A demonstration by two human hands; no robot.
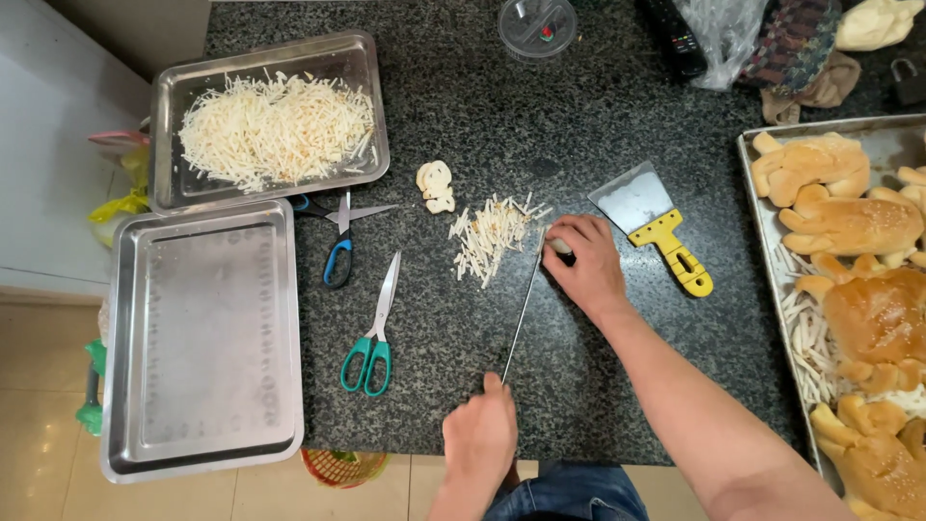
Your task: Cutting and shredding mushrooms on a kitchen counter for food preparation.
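On the countertop (540,125), the left hand (479,436) holds a knife (523,314) at the near edge, its blade running away toward the right hand (584,260), which presses a small piece of food (559,247) just beside a pile of cut strips (490,236). Left of the pile lie two pairs of scissors (369,333), then an empty tray (201,338) with a tray of shredded strips (270,121) behind it. Right of the right hand lies a scraper (654,224), and further right a tray of bread loaves (762,207).
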